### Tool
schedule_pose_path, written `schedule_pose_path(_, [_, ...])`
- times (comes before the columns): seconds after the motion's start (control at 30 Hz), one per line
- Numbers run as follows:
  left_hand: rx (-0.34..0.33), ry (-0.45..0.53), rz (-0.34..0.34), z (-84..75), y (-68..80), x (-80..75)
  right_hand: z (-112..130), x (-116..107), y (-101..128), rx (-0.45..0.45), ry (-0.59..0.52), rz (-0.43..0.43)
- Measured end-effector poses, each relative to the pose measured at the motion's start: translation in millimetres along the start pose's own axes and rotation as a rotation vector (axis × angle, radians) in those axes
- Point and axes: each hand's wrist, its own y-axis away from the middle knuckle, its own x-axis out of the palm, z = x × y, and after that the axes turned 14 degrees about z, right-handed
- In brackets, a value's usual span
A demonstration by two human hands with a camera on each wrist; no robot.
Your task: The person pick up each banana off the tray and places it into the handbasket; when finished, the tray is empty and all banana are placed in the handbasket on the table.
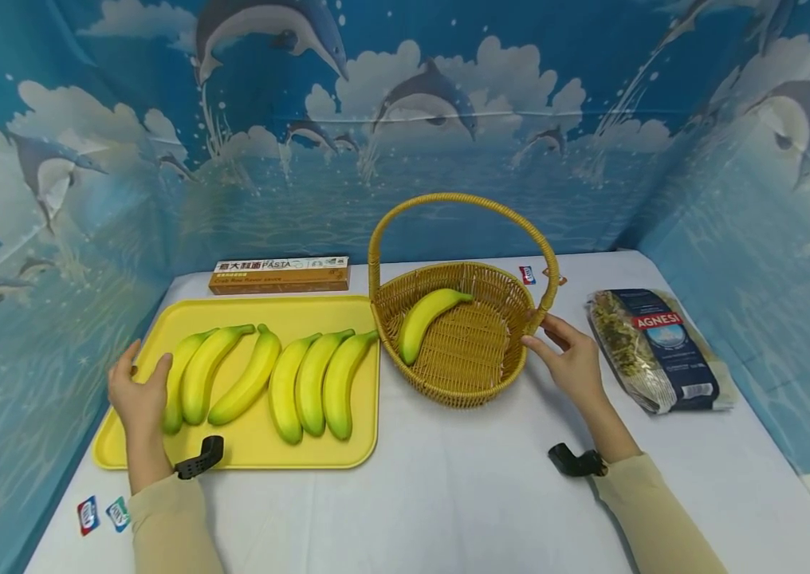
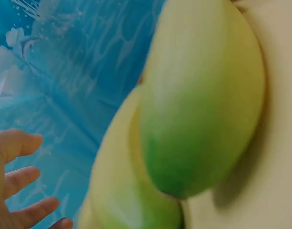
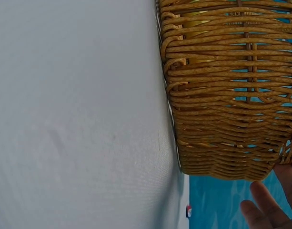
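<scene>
Bananas lie in two places: six in a row on the yellow tray [image 1: 161,446] at the left of the table [image 1: 448,494], and a seventh banana [image 1: 422,319] inside the wicker basket [image 1: 462,383] just right of the tray. The left hand [image 1: 141,395] rests with relaxed, spread fingers against the leftmost banana [image 1: 177,375] on the tray, gripping nothing. The right hand [image 1: 572,359] lies open beside the basket's right rim, fingertips at or just off the weave; contact cannot be told.

The head view alone shows the whole layout. The left wrist view shows only the blurred green-tipped end of a banana [image 2: 198,105] close up, with extended fingers [image 2: 22,181] at the lower left. The right wrist view shows the woven wall of the basket [image 3: 222,95] standing on the white table, with fingertips [image 3: 260,210] apart from it at the lower right.

One flat box [image 1: 279,275] at the far edge behind the tray reads "PASTA" beside Chinese characters. One dark bag [image 1: 656,347] at the right, near the right hand, reads "AGNESI". Two small labelled tags [image 1: 100,514] lie at the near left; two more [image 1: 537,275] lie behind the basket, their print too small to read.
</scene>
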Motion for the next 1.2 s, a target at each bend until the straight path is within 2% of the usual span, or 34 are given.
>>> schedule_pose_path(0.1, [-0.05, -0.009, 0.033, 10.4, -4.6, 0.8, 13, -2, 3, -0.02, -0.01, 0.0])
schedule_pose_path(0.27, [-0.099, -0.001, 0.103, 26.0, -10.6, 3.2, 19, -3, 4, -0.026, -0.005, -0.005])
schedule_pose_path(0.4, [-0.12, -0.073, 0.137, 33.1, -10.5, 3.7, 21, -3, 4, -0.012, 0.003, -0.001])
schedule_pose_path(0.57, [-0.127, -0.171, 0.127, 36.3, -9.7, 4.4, 20, -3, 4, -0.013, -0.009, 0.006])
schedule_pose_path(0.73, [-0.145, -0.135, 0.076, 37.3, -9.2, 5.2, 18, -3, 4, -0.021, -0.028, 0.011])
schedule_pose_path(0.93, [-0.127, -0.062, -0.028, 24.0, -5.0, 4.5, 17, -4, 4, -0.027, -0.027, 0.013])
schedule_pose_path(1.07, [-0.122, -0.006, -0.075, 5.3, 0.5, 3.7, 19, -4, 5, -0.02, -0.023, 0.011])
schedule_pose_path(1.2, [-0.075, 0.118, -0.084, -20.3, 9.5, 7.4, 19, -5, 4, -0.007, -0.012, 0.01])
